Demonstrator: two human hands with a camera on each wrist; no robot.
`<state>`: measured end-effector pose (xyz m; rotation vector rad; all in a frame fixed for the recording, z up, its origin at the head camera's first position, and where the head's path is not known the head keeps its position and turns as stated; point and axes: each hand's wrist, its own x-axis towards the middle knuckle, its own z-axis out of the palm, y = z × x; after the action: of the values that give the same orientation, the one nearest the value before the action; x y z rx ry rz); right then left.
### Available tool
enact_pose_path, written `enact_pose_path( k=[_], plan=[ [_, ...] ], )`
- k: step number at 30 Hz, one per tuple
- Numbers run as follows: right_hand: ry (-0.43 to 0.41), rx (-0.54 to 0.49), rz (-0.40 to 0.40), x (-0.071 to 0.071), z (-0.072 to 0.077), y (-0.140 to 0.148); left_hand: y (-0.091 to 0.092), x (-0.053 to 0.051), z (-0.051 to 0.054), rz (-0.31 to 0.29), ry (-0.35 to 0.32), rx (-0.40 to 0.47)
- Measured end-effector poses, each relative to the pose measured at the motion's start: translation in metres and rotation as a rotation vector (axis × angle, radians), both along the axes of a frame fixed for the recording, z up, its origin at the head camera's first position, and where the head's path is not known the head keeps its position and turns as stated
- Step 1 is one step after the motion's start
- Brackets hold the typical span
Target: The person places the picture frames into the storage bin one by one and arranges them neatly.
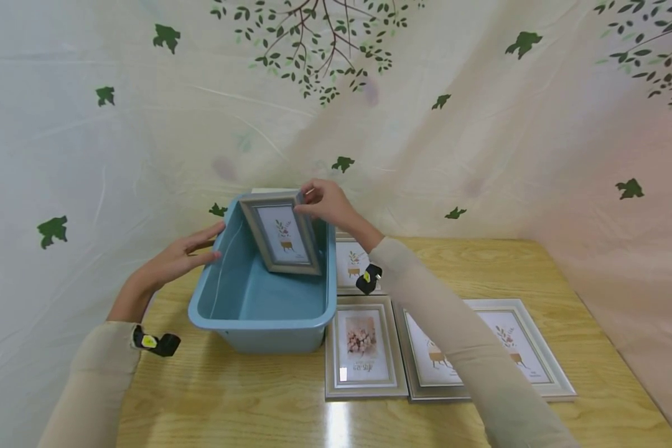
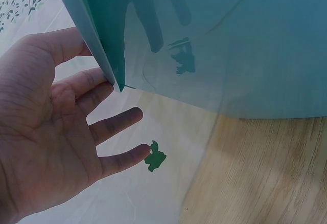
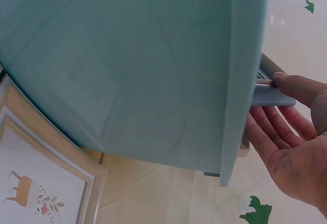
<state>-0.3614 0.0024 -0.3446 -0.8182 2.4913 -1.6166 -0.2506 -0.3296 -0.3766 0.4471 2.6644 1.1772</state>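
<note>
A pale, leaf-printed sheet (image 1: 403, 186) is hung behind the wooden table (image 1: 554, 286). Near the table's far-left corner, a blue basin (image 1: 274, 336) is set. Nearest the right edge, a white frame (image 1: 515, 336) is laid flat; on its left a grey-gold frame (image 1: 425, 367) is placed, though whether the two overlap is hidden by the sleeve. Just beside the basin's near-right corner, a blossom frame (image 1: 364, 342) is laid; beyond it, toward the far edge, a plant-print frame (image 1: 351, 261) is partly covered. Inside the basin, a grey-beige frame (image 1: 285, 239) is stood at a tilt toward the far rim. Its top right corner is pinched between thumb and fingers by the right hand (image 1: 327, 202). The basin's left rim is touched by the left hand (image 1: 182, 255), its fingers spread and extended.
</note>
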Motion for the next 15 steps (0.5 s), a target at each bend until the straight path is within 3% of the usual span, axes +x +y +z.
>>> enact_pose_path(
  k=[6,15],
  plan=[
    [-0.018,-0.007,0.019,-0.0024,0.0032,0.0040,-0.0004,-0.0001,-0.0002,-0.001,-0.006,0.008],
    [0.023,0.022,0.012,-0.0040,0.0004,0.0097,0.0003,0.0004,0.0006,0.006,-0.019,0.009]
  ],
)
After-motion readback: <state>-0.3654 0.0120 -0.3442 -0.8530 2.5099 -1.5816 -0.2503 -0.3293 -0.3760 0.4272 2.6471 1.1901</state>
